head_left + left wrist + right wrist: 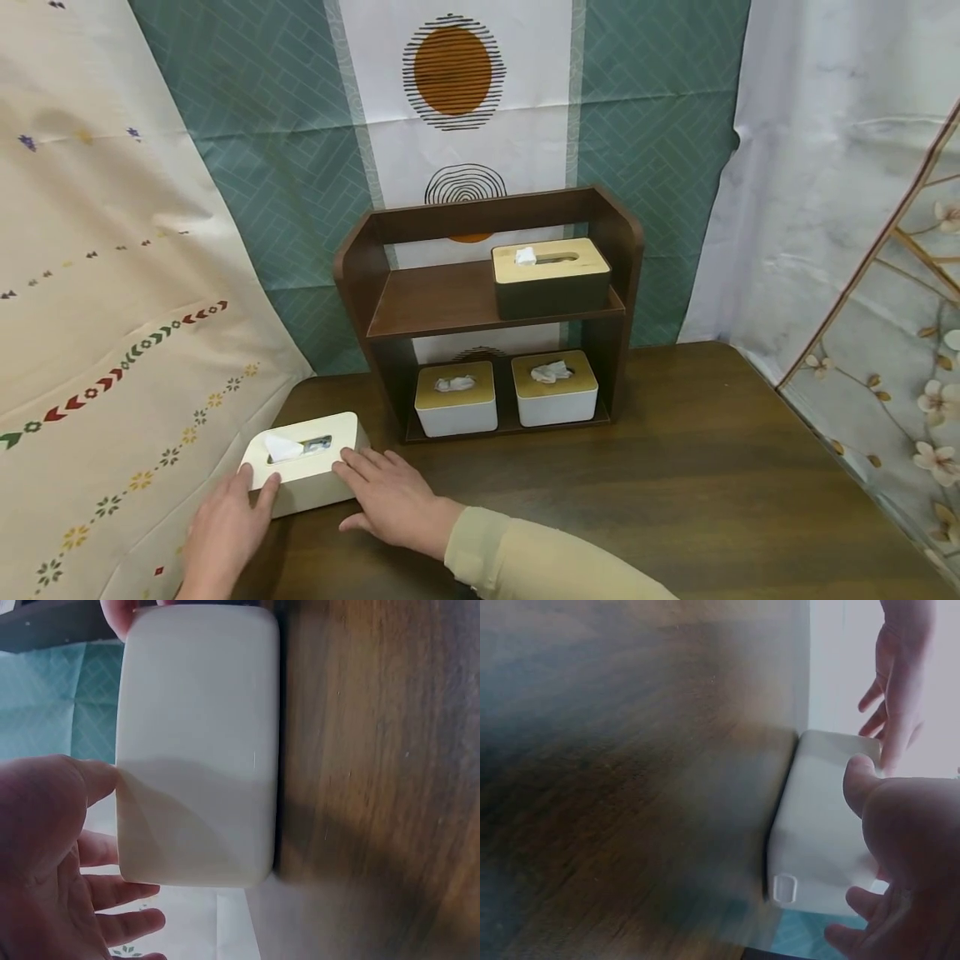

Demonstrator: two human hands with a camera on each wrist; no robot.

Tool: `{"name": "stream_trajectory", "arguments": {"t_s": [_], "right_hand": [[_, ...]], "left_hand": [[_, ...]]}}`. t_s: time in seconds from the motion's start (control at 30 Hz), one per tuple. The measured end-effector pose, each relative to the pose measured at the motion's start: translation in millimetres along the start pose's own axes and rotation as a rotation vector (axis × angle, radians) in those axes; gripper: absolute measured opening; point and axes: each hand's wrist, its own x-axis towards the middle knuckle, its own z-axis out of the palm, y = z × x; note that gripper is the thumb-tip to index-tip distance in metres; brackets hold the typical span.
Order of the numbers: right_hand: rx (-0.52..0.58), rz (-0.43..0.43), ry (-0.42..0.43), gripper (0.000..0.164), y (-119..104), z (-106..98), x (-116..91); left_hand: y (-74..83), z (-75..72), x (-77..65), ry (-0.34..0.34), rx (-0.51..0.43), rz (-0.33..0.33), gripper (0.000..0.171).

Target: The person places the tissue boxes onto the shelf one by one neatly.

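Note:
A cream tissue box (311,490) sits on the table at the left, a white tissue sticking up from the slot in its lid. At its left front corner is my left hand (228,521), thumb at the front top edge and fingers by the left end. In the left wrist view the left thumb (99,780) meets the box edge while the fingers stretch out past the end. My right hand (393,496) lies with straight fingertips at the box's right top edge, its thumb apart from the box. The right wrist view shows the box's small square notch (784,889) near that hand.
Right of the box stands a dark brown two-tier shelf (442,300). Its upper tier holds a dark tissue box with a wooden lid (553,287). On the lower tier are two white tissue boxes, left (457,417) and right (558,406). Patterned cloths hang around the wooden table (675,492).

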Motion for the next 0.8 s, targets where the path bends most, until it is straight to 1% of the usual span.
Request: {"name": "stream_trajectory", "arguments": {"t_s": [0.23, 0.53, 0.67, 0.8], "right_hand": [[0.008, -0.014, 0.029, 0.08, 1.0, -7.2, -12.4], [-0.017, -0.033, 0.049, 0.079, 5.2, -10.5, -28.3], [-0.005, -0.038, 0.05, 0.079, 7.7, -12.8, -37.1], [0.006, -0.046, 0.061, 0.08, 10.4, -14.1, -46.7]], "left_hand": [[5.0, 4.3, -6.6, 0.013, 0.0, 0.023, 0.073], [17.5, 5.0, -17.7, 0.016, 0.006, 0.054, 0.073], [24.6, 6.2, -23.0, 0.023, 0.005, 0.06, 0.072], [31.4, 8.3, -27.4, 0.012, 0.003, 0.061, 0.074]]}}
